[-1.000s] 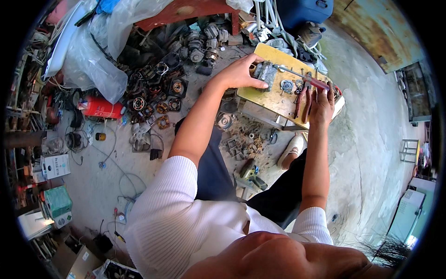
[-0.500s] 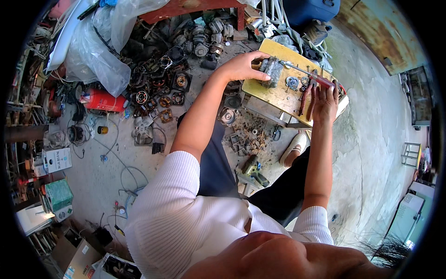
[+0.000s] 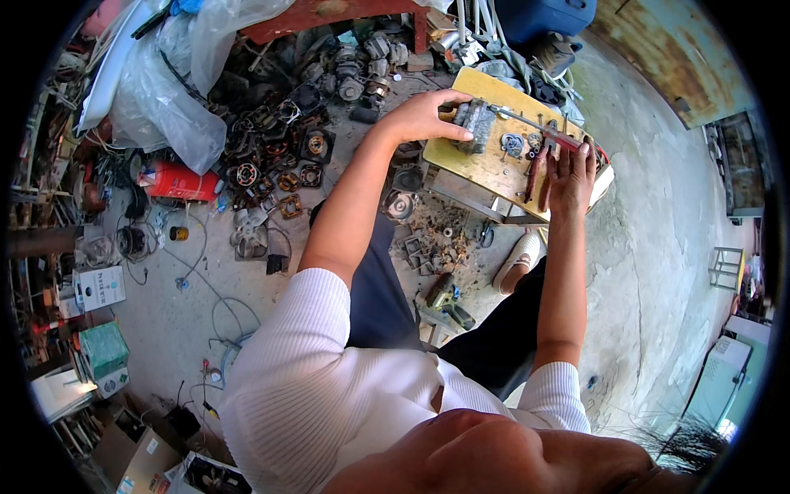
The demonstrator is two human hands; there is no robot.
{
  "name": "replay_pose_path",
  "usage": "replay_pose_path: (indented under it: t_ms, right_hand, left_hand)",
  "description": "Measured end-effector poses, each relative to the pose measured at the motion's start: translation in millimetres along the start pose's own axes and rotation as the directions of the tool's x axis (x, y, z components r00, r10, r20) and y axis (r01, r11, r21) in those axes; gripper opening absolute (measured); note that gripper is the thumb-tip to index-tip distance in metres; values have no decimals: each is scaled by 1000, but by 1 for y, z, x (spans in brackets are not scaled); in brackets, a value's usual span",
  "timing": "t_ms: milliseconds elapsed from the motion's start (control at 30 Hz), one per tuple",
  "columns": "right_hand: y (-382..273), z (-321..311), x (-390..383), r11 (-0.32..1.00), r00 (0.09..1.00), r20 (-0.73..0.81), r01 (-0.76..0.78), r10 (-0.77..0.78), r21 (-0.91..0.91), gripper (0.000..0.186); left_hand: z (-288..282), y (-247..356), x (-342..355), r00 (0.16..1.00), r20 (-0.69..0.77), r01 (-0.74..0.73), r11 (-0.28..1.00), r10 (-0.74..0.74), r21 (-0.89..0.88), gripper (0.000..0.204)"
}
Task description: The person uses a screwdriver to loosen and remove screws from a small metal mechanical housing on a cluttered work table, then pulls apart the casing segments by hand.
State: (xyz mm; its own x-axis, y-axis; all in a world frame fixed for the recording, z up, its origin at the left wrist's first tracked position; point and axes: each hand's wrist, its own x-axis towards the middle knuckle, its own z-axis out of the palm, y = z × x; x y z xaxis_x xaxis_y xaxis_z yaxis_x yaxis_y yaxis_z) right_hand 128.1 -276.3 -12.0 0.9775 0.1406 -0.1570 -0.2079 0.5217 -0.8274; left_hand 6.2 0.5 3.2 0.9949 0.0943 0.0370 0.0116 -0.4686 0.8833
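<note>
A ribbed grey metal motor housing (image 3: 475,126) rests on the yellow tabletop (image 3: 457,161) of a small work table. My left hand (image 3: 424,120) grips its near left side, with the thumb along the front and the fingers behind. In my right hand (image 3: 571,179) is a screwdriver (image 3: 563,138) with a red handle. Its shaft points left, and its tip reaches the housing's right end; whether it sits in a screw is too small to tell. Red-handled pliers (image 3: 533,174) lie beside my right fingers. Between the two hands is a small blue and white round part (image 3: 512,145).
Used motor parts (image 3: 317,144) are heaped on the floor at the left. Debris (image 3: 457,235) and a cordless drill (image 3: 449,303) are below the table, near my legs. A red cylinder (image 3: 177,181) lies farther left. A blue drum (image 3: 547,20) stands behind the table.
The whole view has shifted slightly to the left. My left hand keeps its grip on the housing. My right fingers have moved a little on the screwdriver handle.
</note>
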Motion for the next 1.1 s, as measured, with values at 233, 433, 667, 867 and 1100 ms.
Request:
replay_pose_path:
  t_ms: [233,433,667,867,1100]
  right_hand:
    - [3,-15,10,994,980,173,103,-97,-29,45]
    - [-3,1,-1,999,999,-31,-37,37,11,41]
    - [4,-17,13,996,985,152,84,-84,5,43]
    - [-2,-4,3,1000,999,33,8,-8,8,44]
    - [1,-13,11,999,993,115,15,-20,40,43]
  left_hand:
    - [1,-4,3,1000,-4,5,1000,-5,17,85]
    - [-1,2,0,999,6,35,999,-35,-2,85]
    - [0,0,1,1000,-6,-3,1000,3,31,77]
    - [0,0,0,1000,1,15,1000,-15,-21,81]
    - [1,-2,2,1000,10,15,1000,-15,-16,81]
